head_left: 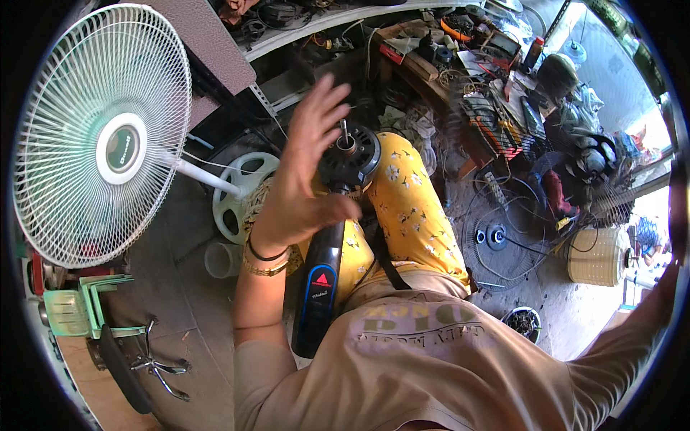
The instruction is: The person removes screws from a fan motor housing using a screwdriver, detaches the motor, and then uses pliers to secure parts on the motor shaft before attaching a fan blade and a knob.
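On my lap, between my thighs, lies a black fan motor head (363, 154) with a round vented housing and a thin metal shaft pointing up. Below it runs a long black fan neck (307, 316) with a blue-rimmed oval panel; the join is partly behind my thumb. My left hand (298, 172) is raised beside the motor, fingers stretched and apart, thumb out across the neck, holding nothing. Whether it touches the motor I cannot tell. My right arm (625, 352) reaches out to the right rim, and its hand is not visible there.
A white stand fan (183, 108) stands at the left. To the right, a round fan grille (496, 237), a red power tool (557, 194) and a cream ribbed container (596, 256) sit on the floor. A cluttered workbench (431, 72) fills the far side. A green plastic chair (90, 305) is at left.
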`<state>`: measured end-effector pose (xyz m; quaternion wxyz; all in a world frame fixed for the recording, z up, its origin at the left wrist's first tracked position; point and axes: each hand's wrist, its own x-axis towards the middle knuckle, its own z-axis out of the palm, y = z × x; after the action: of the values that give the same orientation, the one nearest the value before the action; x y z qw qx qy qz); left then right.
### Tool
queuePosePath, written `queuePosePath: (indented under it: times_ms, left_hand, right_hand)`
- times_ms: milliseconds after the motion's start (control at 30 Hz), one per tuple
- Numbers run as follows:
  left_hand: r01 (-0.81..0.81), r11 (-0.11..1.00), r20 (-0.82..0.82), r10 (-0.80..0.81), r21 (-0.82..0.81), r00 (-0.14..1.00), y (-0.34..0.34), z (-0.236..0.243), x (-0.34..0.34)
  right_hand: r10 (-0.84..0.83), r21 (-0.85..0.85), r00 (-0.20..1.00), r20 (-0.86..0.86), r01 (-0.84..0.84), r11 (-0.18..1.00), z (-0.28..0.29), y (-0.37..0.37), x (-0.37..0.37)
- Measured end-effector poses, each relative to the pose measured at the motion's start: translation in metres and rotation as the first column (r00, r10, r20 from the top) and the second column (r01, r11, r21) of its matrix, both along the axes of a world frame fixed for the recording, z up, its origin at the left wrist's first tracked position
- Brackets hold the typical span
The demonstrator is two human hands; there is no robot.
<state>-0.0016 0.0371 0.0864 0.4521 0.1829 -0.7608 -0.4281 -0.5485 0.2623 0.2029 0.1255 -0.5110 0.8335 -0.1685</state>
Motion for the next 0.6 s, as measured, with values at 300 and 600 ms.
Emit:
queuePosePath:
  times_ms: [300, 600]
  left_hand:
    - [0.173, 0.926, -0.299, -0.069, 0.336, 0.952, 0.012, 0.033, 0.012]
    - [0.178, 0.696, -0.581, 0.399, 0.695, 0.709, 0.061, -0.034, 0.058]
  right_hand:
    - [0.441, -0.190, 0.889, 0.123, -0.415, 0.890, -0.001, -0.143, 0.088]
    - [0.562, -0.487, 0.617, 0.552, -0.309, 0.817, -0.038, -0.208, 0.122]
